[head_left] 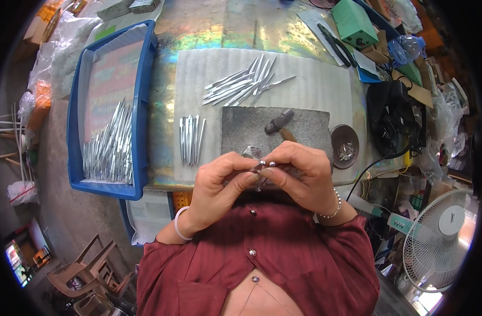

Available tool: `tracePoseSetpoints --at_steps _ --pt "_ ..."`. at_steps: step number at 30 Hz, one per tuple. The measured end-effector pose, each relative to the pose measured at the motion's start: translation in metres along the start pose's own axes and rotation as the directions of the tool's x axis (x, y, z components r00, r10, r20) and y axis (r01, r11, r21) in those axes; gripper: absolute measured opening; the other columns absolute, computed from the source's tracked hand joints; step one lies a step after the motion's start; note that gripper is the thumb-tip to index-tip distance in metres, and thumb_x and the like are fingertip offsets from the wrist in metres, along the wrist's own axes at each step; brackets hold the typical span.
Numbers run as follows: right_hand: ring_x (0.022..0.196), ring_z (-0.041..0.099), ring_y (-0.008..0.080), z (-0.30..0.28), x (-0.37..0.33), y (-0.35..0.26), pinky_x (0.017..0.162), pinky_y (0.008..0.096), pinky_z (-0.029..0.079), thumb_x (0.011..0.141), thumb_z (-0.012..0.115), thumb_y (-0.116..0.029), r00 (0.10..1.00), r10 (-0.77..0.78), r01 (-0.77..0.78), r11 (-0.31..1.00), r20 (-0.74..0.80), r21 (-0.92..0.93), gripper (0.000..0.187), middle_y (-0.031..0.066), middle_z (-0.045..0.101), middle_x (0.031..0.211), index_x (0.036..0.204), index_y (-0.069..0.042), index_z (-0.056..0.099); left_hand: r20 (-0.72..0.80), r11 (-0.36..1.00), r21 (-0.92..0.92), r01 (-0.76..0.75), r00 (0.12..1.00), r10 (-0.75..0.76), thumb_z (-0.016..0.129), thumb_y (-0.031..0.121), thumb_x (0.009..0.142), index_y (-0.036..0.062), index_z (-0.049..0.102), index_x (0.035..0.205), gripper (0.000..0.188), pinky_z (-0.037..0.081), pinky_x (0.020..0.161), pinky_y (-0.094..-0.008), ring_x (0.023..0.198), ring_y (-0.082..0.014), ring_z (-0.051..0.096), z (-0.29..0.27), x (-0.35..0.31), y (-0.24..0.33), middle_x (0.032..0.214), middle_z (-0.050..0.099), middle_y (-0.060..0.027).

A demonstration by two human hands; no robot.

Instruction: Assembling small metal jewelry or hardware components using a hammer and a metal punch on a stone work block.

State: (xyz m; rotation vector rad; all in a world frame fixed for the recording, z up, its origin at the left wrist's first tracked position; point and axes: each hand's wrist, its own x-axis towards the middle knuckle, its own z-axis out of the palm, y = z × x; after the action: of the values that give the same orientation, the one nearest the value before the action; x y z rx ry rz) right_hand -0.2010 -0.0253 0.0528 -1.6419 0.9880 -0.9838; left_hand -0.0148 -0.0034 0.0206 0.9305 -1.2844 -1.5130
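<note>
My left hand [220, 181] and my right hand [304, 171] meet in front of my chest, at the near edge of a grey slab [243, 126]. Thumb and fingers of both are closed in a pinch on a small shiny metal piece [262, 164]; its exact kind is hidden by the fingers. On the slab rests a hammer [276, 122], its handle running behind my right hand. A brown round dish [337, 134] with small metal pins [346, 151] is right of the slab. Slim silver metal pieces [241, 84] lie heaped beyond it, with a neat row [190, 139] at its left.
A blue tray [144, 105] at the left holds many more slim silver pieces [112, 150]. A white foam sheet [199, 68] covers the table. Back right are pliers [338, 47], a green box [355, 23] and a plastic bottle [406, 48]. A white fan [441, 237] stands right.
</note>
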Motion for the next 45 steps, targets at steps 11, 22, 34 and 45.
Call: tracePoseSetpoints --at_steps 11,22,34,45 --pt "0.055 0.057 0.0057 0.010 -0.003 -0.002 0.048 0.0177 0.043 0.083 0.066 0.000 0.999 0.052 -0.052 0.999 0.002 -0.016 0.010 0.0048 0.063 0.073 0.092 0.003 0.064 0.007 0.997 0.073 -0.029 1.000 0.028 0.062 0.000 0.086 -0.0014 0.062 0.096 0.010 0.049 0.064 -0.0216 0.072 -0.0075 0.061 -0.002 -0.003 0.000 0.080 0.066 -0.0062" --pt "0.053 0.058 0.0048 0.009 -0.006 0.004 0.043 0.0172 0.042 0.086 0.063 -0.004 0.949 0.310 -0.316 0.937 0.061 0.150 0.008 0.0055 0.064 0.068 0.084 0.003 0.059 0.108 0.986 -0.015 0.168 0.980 -0.165 0.062 0.005 0.088 -0.0007 0.059 0.089 0.006 0.045 0.055 -0.0208 0.064 -0.0048 0.057 -0.004 -0.001 -0.003 0.072 0.065 -0.0041" --pt "0.038 0.041 0.0030 0.010 0.005 0.033 0.034 0.0170 0.029 0.087 0.064 -0.012 0.788 0.567 -0.562 0.503 0.239 0.657 0.016 0.0017 0.056 0.059 0.075 -0.005 0.056 0.268 0.853 -0.090 0.514 0.838 -0.476 0.059 0.014 0.092 0.0012 0.056 0.087 0.015 0.042 0.048 -0.0182 0.056 -0.0037 0.053 -0.016 0.018 0.007 0.069 0.059 -0.0002" --pt "0.040 0.040 0.0026 0.010 0.003 0.036 0.034 0.0161 0.029 0.088 0.062 -0.012 0.789 0.596 -0.520 0.516 0.150 0.681 0.016 0.0016 0.055 0.060 0.076 -0.006 0.055 0.316 0.847 -0.072 0.526 0.818 -0.481 0.059 0.018 0.092 0.0021 0.055 0.085 0.018 0.040 0.042 -0.0170 0.048 -0.0028 0.050 -0.014 0.031 0.006 0.062 0.056 0.0015"
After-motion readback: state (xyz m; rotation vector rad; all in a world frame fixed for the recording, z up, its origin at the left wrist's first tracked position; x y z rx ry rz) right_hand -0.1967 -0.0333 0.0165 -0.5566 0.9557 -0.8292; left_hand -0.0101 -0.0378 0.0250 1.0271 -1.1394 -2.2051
